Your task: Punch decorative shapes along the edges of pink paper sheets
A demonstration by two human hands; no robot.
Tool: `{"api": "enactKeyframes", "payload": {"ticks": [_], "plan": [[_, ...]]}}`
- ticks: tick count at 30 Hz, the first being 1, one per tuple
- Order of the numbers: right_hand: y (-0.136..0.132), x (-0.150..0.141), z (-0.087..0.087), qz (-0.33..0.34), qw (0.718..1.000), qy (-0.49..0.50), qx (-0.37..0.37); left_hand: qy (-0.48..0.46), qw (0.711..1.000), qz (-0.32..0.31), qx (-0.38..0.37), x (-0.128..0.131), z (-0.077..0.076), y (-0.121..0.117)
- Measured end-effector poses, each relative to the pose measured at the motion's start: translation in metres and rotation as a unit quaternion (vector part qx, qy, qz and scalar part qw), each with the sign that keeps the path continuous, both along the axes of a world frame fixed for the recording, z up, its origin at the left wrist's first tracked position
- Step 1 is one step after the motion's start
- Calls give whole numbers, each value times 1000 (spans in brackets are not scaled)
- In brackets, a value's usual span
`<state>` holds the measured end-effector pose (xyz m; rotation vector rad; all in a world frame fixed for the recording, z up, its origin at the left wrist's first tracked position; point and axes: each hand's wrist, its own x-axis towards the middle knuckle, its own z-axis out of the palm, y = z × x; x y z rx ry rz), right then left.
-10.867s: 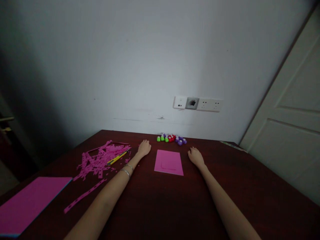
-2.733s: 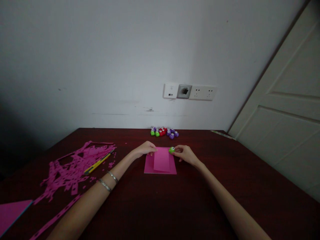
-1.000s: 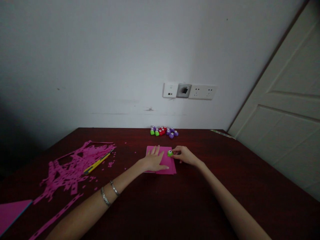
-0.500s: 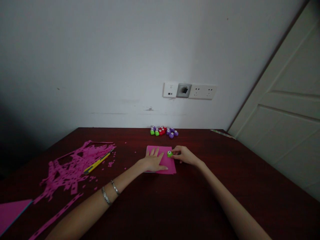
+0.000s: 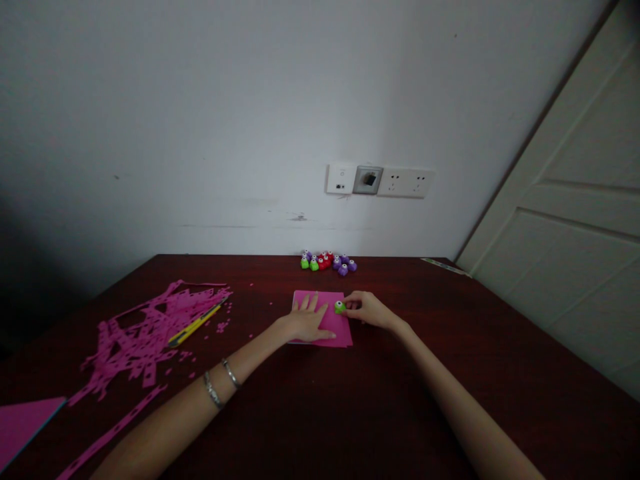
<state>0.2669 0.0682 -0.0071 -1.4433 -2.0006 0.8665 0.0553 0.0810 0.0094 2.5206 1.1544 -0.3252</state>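
Note:
A sheet of pink paper [image 5: 336,328] lies on the dark table in front of me, with at least one more layer showing at its edges. Flat on its left part rests my left hand [image 5: 306,323], fingers spread. At the paper's right edge, the thumb and fingers of my right hand [image 5: 364,309] pinch a small green craft punch [image 5: 339,307] with a white, eye-like top. Whether the paper's edge sits in the punch's slot is too small to tell.
Several green, red and purple craft punches [image 5: 343,269] stand near the wall. To the left lie a heap of punched pink scraps [image 5: 135,340], a yellow utility knife [image 5: 197,324], small pink bits and more pink paper [image 5: 27,427]. Wall sockets [image 5: 405,183] are above the table.

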Motion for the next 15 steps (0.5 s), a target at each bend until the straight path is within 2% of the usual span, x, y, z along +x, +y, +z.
{"api": "enactKeyframes", "payload": {"ticks": [5,8,11,13,15], "plan": [[-1,-2,4,9,1000,-23,17,-15,1000,5,-6,0,-2,2],[0,-2,6,-10,1000,-17,13,-42,999,4,13,0,-1,3],[2,0,5,-78,996,14,-39,-98,992,6,81,-2,3,7],[3,1,4,-124,987,40,-91,-160,976,28,145,-3,8,13],[5,3,3,-147,979,57,-127,-226,956,62,176,-4,14,22]]}}
